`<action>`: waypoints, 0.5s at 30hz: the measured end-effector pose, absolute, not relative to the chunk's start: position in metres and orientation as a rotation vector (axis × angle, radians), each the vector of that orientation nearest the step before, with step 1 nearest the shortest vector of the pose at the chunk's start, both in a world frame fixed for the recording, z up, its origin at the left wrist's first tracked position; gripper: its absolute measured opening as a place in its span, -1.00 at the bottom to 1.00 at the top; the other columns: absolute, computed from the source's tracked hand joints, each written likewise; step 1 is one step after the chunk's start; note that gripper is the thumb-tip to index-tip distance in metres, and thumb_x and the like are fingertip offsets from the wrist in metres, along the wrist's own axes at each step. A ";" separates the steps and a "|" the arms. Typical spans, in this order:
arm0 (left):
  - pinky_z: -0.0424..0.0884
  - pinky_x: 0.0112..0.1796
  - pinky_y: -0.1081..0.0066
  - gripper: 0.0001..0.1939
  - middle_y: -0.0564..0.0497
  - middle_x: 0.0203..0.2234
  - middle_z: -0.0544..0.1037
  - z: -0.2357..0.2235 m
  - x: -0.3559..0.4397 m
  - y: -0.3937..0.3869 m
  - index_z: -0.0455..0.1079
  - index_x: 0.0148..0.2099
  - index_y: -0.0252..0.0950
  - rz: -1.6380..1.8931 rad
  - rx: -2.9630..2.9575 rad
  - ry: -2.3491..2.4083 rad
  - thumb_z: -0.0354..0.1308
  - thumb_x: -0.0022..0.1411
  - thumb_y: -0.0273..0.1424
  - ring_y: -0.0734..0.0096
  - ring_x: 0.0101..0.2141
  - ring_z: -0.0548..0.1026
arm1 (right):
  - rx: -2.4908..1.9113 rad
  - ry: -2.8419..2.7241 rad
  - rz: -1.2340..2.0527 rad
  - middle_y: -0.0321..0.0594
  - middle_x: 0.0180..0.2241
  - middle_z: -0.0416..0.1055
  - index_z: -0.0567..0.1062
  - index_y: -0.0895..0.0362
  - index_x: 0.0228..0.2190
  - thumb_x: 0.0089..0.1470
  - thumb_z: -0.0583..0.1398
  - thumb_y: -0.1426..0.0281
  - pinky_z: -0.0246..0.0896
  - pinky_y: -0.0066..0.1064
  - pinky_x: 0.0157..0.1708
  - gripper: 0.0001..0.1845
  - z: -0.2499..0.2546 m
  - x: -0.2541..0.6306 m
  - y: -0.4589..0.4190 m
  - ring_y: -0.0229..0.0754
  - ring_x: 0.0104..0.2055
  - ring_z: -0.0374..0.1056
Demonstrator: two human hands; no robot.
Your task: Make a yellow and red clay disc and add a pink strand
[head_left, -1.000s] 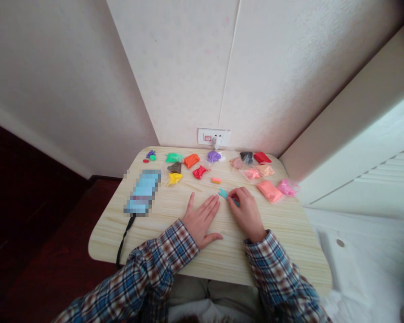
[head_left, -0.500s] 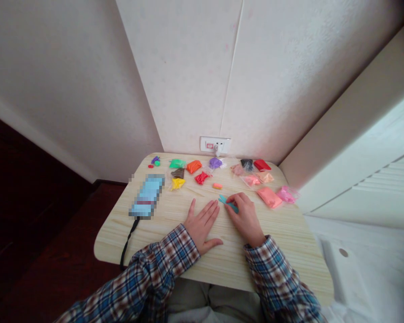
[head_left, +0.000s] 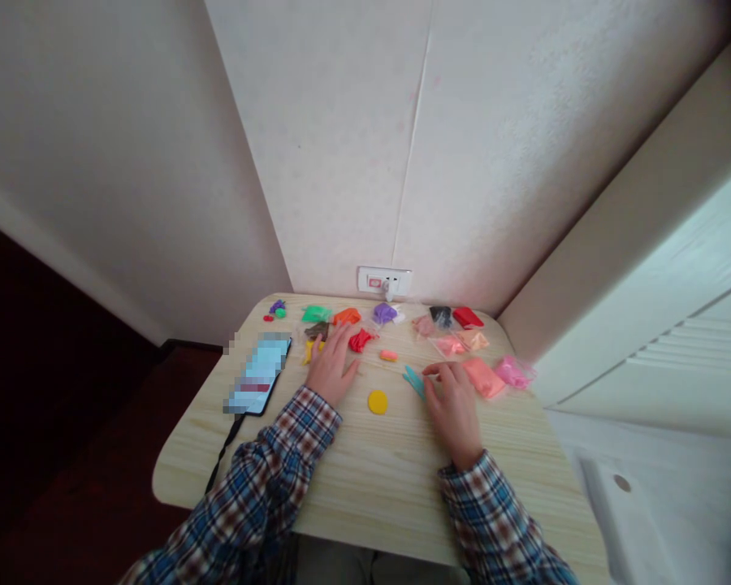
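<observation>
Left hand (head_left: 330,372) has moved away, baring a flat yellow disc (head_left: 378,402).

Soft, dullish light over the table (head_left: 365,479), near-black gloom at lower left, probable blur along the right edge

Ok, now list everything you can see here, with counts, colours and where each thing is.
Flat disc: one, yellow, between the hands
Slim tool: one, teal, at the right hand's fingers
Oblong piece: one, pink and orange, beyond the disc
Left-side packets: about seven, green, orange, brown, yellow, red, purple, white, far left to middle
Right-side packets: about seven, black, red, pinks, peach, right
Small pieces: several, purple, green, red, far-left corner
Phone: one, pale blue screen, left
Cord: one, black, below the phone
Table: one, pale wood, centre
Socket: one, white, wall
Plug: one, whitish, in socket
Sleeves: two, plaid, bottom
Left hand: one, over yellow packet
Right hand: one, beside tool
</observation>
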State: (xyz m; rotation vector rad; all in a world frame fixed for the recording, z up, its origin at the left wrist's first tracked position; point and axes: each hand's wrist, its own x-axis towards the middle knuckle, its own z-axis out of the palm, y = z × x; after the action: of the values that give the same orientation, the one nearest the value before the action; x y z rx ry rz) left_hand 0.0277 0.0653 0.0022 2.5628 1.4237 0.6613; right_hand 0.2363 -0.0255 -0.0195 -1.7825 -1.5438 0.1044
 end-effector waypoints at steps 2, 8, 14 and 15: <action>0.07 0.15 0.12 -0.44 -0.19 0.20 0.23 0.000 0.032 0.073 0.01 0.27 -0.34 0.697 2.552 1.442 -0.01 0.26 -0.36 0.19 0.20 0.16 | -1.781 -1.523 0.079 -0.13 -0.32 0.32 0.39 0.12 -0.34 0.10 0.03 0.41 0.17 -0.19 -0.20 -0.86 -0.019 0.239 -0.025 -0.05 -0.21 0.26; 0.17 0.00 0.04 -0.51 -0.21 0.01 0.41 -0.007 0.049 0.082 0.15 0.20 -0.33 0.770 2.484 1.499 0.04 0.24 -0.35 0.06 0.02 0.31 | -1.764 -1.551 0.087 -0.15 -0.34 0.33 0.39 0.12 -0.35 0.11 0.03 0.41 0.18 -0.20 -0.20 -0.86 -0.017 0.236 -0.025 -0.07 -0.23 0.27; 0.22 -0.01 0.13 -0.63 -0.11 -0.06 0.48 -0.004 0.040 0.084 0.32 0.08 -0.29 0.885 2.376 1.335 0.08 0.21 -0.44 0.17 -0.03 0.38 | -1.800 -1.590 0.122 -0.15 -0.32 0.34 0.37 0.12 -0.33 0.14 0.03 0.41 0.14 -0.19 -0.17 -0.87 -0.015 0.231 -0.026 -0.07 -0.21 0.26; 0.25 -0.01 0.17 -0.66 -0.09 -0.08 0.49 -0.003 0.038 0.084 0.36 0.04 -0.28 0.911 2.347 1.299 0.11 0.20 -0.45 0.20 -0.04 0.40 | -1.813 -1.596 0.126 -0.14 -0.31 0.34 0.38 0.12 -0.32 0.14 0.04 0.39 0.12 -0.18 -0.16 -0.87 -0.015 0.231 -0.027 -0.06 -0.19 0.25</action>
State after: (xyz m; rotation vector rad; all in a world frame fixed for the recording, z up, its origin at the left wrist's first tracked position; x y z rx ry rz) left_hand 0.0380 0.0840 -0.0028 2.3468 1.2990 0.9109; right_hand 0.2306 -0.0267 -0.0151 -1.8129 -1.5964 0.1258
